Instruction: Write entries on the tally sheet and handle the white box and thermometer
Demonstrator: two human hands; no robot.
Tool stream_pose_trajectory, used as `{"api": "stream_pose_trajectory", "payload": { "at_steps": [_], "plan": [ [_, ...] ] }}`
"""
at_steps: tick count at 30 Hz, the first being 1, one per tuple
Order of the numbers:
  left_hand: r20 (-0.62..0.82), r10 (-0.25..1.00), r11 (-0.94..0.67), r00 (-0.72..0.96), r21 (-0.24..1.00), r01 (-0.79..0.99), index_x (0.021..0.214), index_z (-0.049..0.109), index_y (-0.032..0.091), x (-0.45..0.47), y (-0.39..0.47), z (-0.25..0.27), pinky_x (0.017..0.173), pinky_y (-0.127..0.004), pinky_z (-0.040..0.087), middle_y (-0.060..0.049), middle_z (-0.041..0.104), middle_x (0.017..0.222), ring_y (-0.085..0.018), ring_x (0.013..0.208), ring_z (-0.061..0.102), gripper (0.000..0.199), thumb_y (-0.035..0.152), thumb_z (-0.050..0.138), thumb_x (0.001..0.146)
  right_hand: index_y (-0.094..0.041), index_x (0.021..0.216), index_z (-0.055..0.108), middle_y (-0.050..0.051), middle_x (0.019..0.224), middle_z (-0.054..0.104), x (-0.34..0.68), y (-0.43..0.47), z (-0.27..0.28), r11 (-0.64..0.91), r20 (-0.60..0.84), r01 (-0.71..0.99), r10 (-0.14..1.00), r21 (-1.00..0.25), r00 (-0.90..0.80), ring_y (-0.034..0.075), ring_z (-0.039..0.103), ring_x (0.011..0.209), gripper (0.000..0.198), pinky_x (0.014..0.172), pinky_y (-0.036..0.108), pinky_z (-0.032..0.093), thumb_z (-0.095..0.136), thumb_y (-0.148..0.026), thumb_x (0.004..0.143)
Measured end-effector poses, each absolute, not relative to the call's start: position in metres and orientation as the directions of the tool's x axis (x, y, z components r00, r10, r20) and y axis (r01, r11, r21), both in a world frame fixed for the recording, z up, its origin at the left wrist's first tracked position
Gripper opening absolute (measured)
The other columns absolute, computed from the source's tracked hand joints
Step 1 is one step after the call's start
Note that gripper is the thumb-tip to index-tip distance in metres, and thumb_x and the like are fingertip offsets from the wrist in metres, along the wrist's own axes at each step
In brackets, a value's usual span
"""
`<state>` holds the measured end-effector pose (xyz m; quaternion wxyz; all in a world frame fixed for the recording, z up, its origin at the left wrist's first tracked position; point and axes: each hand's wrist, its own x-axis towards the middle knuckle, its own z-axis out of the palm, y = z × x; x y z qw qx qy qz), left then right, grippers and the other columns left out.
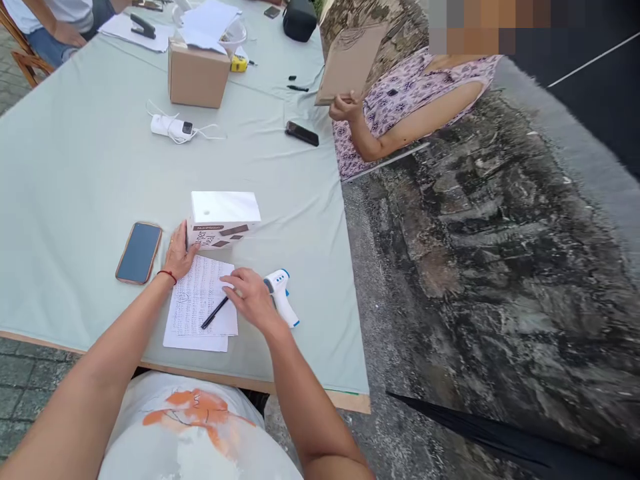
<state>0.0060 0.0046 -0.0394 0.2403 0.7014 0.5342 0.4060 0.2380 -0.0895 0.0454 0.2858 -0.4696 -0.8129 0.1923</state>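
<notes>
- The left hand (179, 253) is placed at the lower left corner of the white box (225, 208); its thumb and fingers are spread apart, the fingers being laid against the left side.
- The white box is stood on the counter (90, 180), just beyond the top edge of the printed sheet (193, 293).
- The printed sheet is laid between the two hands, its upper left corner being partly covered by the left hand.
- The right hand (249, 297) is held at the right edge of the printed sheet, with the fingers bent; whether they are closed on anything cannot be told.
- The black pen (214, 313) is positioned slantwise over the printed sheet, its upper end being met by the right hand; a grip on it cannot be confirmed.
- The thermometer gun (284, 305) is located just right of the right hand, its near end partly hidden.
- The phone (139, 252) is placed face up, left of the left hand and apart from it.
</notes>
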Motion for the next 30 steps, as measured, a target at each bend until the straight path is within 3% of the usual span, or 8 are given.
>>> {"api": "stream_pose_trajectory", "payload": {
  "at_steps": [5, 8, 10, 12, 15, 18, 22, 30],
  "plan": [
    [0.271, 0.958, -0.277, 0.097, 0.778, 0.563, 0.16, 0.019, 0.013, 0.008, 0.003, -0.038, 0.126, -0.057, 0.025, -0.024, 0.033, 0.163, -0.036, 0.153, 0.031, 0.085, 0.061, 0.048, 0.097, -0.027, 0.113, 0.075, 0.009, 0.095, 0.065, 0.275, -0.098, 0.0, 0.534, 0.138, 0.773, 0.842, -0.342, -0.521, 0.021, 0.057, 0.085, 0.029, 0.076, 0.035, 0.045, 0.057, -0.013, 0.095],
    [0.203, 0.974, -0.223, 0.1, 0.781, 0.584, 0.162, 0.012, 0.013, 0.011, 0.001, -0.034, 0.126, -0.059, 0.024, -0.025, 0.028, 0.165, -0.04, 0.154, 0.027, 0.107, 0.058, 0.07, 0.084, -0.025, 0.102, 0.075, 0.008, 0.09, 0.065, 0.275, -0.103, -0.01, 0.568, 0.163, 0.767, 0.822, -0.297, -0.546, 0.021, 0.055, 0.082, 0.024, 0.077, 0.035, 0.043, 0.054, -0.015, 0.098],
    [0.158, 0.982, -0.187, 0.1, 0.782, 0.595, 0.163, 0.003, 0.013, 0.015, 0.0, -0.031, 0.126, -0.06, 0.023, -0.026, 0.023, 0.166, -0.043, 0.155, 0.023, 0.13, 0.052, 0.086, 0.07, -0.023, 0.096, 0.072, 0.008, 0.089, 0.066, 0.28, -0.103, -0.009, 0.579, 0.189, 0.737, 0.814, -0.348, -0.55, 0.021, 0.056, 0.082, 0.02, 0.077, 0.035, 0.043, 0.053, -0.018, 0.099],
    [0.13, 0.987, -0.159, 0.091, 0.784, 0.6, 0.163, -0.005, 0.016, 0.018, -0.001, -0.029, 0.126, -0.062, 0.023, -0.027, 0.019, 0.167, -0.045, 0.155, 0.02, 0.148, 0.045, 0.095, 0.058, -0.021, 0.094, 0.068, 0.007, 0.086, 0.065, 0.286, -0.104, -0.007, 0.533, 0.233, 0.698, 0.843, -0.478, -0.484, 0.02, 0.058, 0.079, 0.017, 0.074, 0.034, 0.043, 0.052, -0.023, 0.099],
    [0.14, 0.986, -0.168, 0.094, 0.776, 0.608, 0.163, -0.011, 0.021, 0.021, -0.001, -0.028, 0.126, -0.064, 0.022, -0.027, 0.019, 0.167, -0.045, 0.155, 0.02, 0.158, 0.037, 0.1, 0.051, -0.021, 0.091, 0.062, 0.003, 0.079, 0.062, 0.281, -0.106, -0.008, 0.308, 0.276, 0.575, 0.95, -0.758, -0.146, 0.018, 0.057, 0.071, 0.014, 0.069, 0.033, 0.045, 0.056, -0.033, 0.096],
    [0.174, 0.978, -0.206, 0.113, 0.756, 0.621, 0.162, -0.012, 0.024, 0.022, -0.001, -0.029, 0.126, -0.063, 0.021, -0.026, 0.02, 0.167, -0.044, 0.155, 0.022, 0.159, 0.033, 0.101, 0.05, -0.022, 0.086, 0.058, 0.0, 0.076, 0.061, 0.255, -0.109, -0.017, 0.109, 0.174, 0.316, 0.968, -0.943, 0.184, 0.016, 0.056, 0.067, 0.017, 0.066, 0.032, 0.047, 0.059, -0.039, 0.089],
    [0.184, 0.976, -0.216, 0.117, 0.745, 0.631, 0.163, -0.01, 0.024, 0.022, -0.003, -0.029, 0.126, -0.062, 0.023, -0.025, 0.021, 0.166, -0.043, 0.155, 0.023, 0.159, 0.032, 0.102, 0.05, -0.021, 0.083, 0.059, -0.002, 0.068, 0.059, 0.216, -0.107, -0.029, -0.012, 0.027, 0.124, 0.952, -0.992, 0.304, 0.014, 0.053, 0.062, 0.019, 0.061, 0.029, 0.046, 0.059, -0.04, 0.081],
    [0.161, 0.978, -0.207, 0.13, 0.734, 0.647, 0.162, -0.011, 0.022, 0.022, -0.005, -0.023, 0.126, -0.061, 0.025, -0.026, 0.024, 0.165, -0.043, 0.154, 0.025, 0.159, 0.035, 0.102, 0.051, -0.021, 0.075, 0.062, -0.001, 0.066, 0.061, 0.206, -0.108, -0.029, -0.086, -0.026, 0.196, 0.956, -0.977, 0.291, 0.014, 0.052, 0.062, 0.017, 0.062, 0.03, 0.047, 0.059, -0.038, 0.074]
  ]
}}
